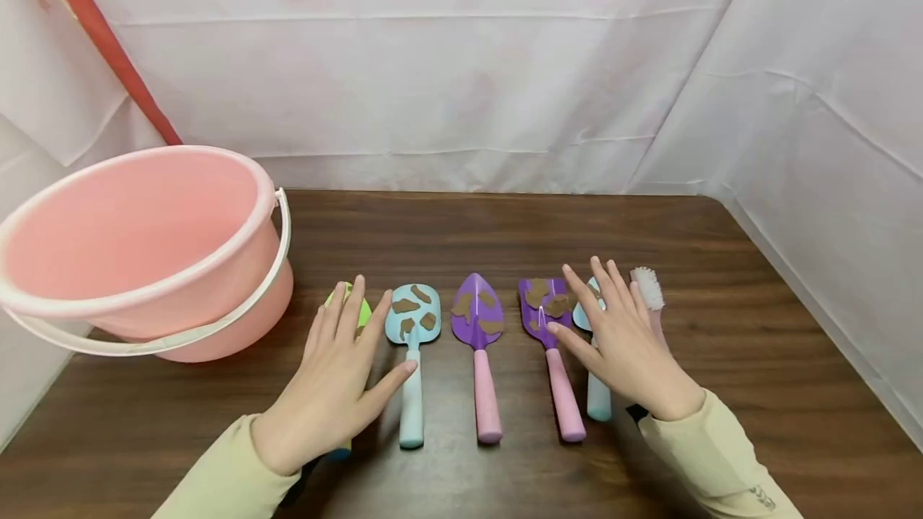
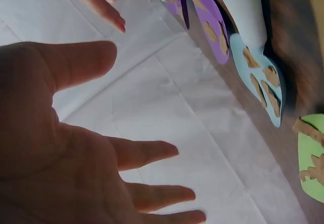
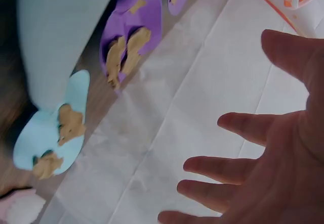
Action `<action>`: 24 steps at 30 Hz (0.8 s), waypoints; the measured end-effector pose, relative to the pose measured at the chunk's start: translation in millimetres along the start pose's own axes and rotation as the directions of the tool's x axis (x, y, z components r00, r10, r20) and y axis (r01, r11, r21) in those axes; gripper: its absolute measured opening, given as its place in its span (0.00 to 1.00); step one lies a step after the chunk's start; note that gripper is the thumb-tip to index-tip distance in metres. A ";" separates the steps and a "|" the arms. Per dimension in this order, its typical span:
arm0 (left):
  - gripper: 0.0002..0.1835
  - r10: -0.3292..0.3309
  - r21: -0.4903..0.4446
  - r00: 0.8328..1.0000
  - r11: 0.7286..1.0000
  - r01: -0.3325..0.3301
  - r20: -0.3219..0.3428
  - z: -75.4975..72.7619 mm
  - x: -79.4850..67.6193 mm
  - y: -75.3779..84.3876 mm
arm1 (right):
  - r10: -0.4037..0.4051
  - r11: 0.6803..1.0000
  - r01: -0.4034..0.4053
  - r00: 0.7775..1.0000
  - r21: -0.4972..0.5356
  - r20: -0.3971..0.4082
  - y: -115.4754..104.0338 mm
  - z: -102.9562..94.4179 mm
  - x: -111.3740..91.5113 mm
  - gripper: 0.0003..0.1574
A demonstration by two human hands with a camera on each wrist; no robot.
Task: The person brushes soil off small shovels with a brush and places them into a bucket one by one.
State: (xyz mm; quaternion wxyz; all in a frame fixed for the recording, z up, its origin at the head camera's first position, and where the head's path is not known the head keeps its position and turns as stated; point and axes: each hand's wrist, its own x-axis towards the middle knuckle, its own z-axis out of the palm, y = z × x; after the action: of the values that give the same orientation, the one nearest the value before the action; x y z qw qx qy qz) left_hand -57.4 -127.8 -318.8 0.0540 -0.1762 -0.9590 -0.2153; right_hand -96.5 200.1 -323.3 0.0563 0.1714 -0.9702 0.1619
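My left hand (image 1: 339,379) hovers with fingers spread over a green-bladed tool (image 2: 308,148), mostly hidden in the head view; its thumb overlaps the handle of a light-blue hand shovel (image 1: 412,415). Apart from the tools in the left wrist view, that hand holds nothing. The right hand (image 1: 626,347), also spread and holding nothing, hovers over a second light-blue garden tool (image 3: 48,140). Close to its thumb lies a purple square-ended shovel (image 1: 564,399) with a pink handle. Between the hands is a purple pointed trowel (image 1: 486,395). Brown mud-like patches mark the blades.
A large pink bucket (image 1: 238,335) with a white handle stands at the left of the dark wooden table (image 1: 461,231). Right of the tools lies a pink brush (image 1: 648,288) with white bristles, partly behind the right hand. White sheeting (image 1: 433,86) hangs behind and beside the table.
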 end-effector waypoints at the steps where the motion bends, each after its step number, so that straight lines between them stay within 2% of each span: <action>1: 0.41 0.003 -0.008 1.000 1.000 -0.002 0.008 -1.8 -3.0 0.3 | -0.003 1.000 0.003 1.000 -0.001 -0.007 1.2 -0.3 -0.3 0.45; 7: 0.37 0.040 0.010 0.999 0.999 -0.039 -0.007 -5.5 -12.6 -1.3 | -0.024 1.000 0.024 0.999 0.005 -0.037 11.4 -2.0 -6.0 0.44; 10: 0.34 0.053 0.031 0.998 0.998 -0.052 -0.040 -6.2 -13.8 -1.8 | -0.031 1.000 0.031 0.998 0.002 -0.049 15.9 -2.8 -9.6 0.42; 13: 0.29 0.054 0.045 0.996 0.998 -0.051 -0.070 -7.5 -15.1 -2.3 | -0.047 0.999 0.046 0.996 -0.017 -0.080 19.2 -3.0 -13.1 0.39; 16: 0.24 0.037 0.054 0.997 0.998 -0.033 -0.071 -9.3 -17.7 -3.0 | -0.058 0.998 0.054 0.990 -0.040 -0.131 22.4 -3.4 -17.2 0.35; 21: 0.23 0.013 0.067 0.998 0.998 -0.009 -0.063 -11.2 -24.0 -4.9 | -0.022 0.999 0.014 0.983 -0.047 -0.184 31.3 -4.4 -23.5 0.29; 24: 0.23 -0.004 0.070 0.997 0.998 0.009 -0.072 -12.2 -27.4 -6.1 | 0.020 0.998 -0.030 0.987 -0.060 -0.160 36.3 -5.5 -25.6 0.25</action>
State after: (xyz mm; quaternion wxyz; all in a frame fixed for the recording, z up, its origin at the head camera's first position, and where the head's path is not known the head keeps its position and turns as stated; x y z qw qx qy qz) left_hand -33.7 -146.8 -315.1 0.0939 -0.1632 -0.9639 -0.1880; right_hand -85.0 242.3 -333.0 0.1370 0.1438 -0.9692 0.1457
